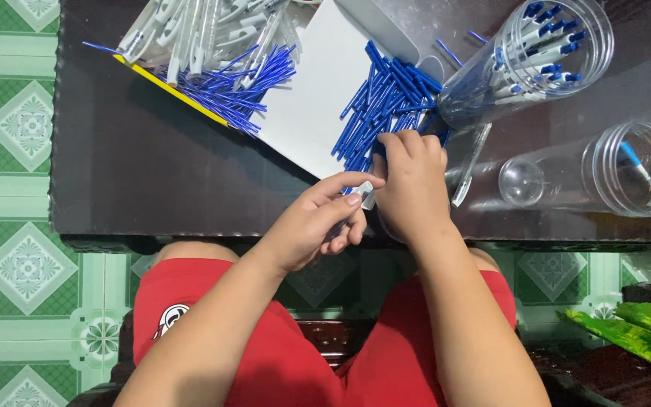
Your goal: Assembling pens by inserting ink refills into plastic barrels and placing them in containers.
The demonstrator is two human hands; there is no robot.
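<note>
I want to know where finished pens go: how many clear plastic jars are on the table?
2. One jar lies at upper right, packed with blue-capped pens; the other jar lies below it at the right edge, nearly empty.

We are finding the dark table (152,173) lying open left of the hands; two clear jars (536,56) and blue refills (386,105) are crowding the right side and far edge.
</note>
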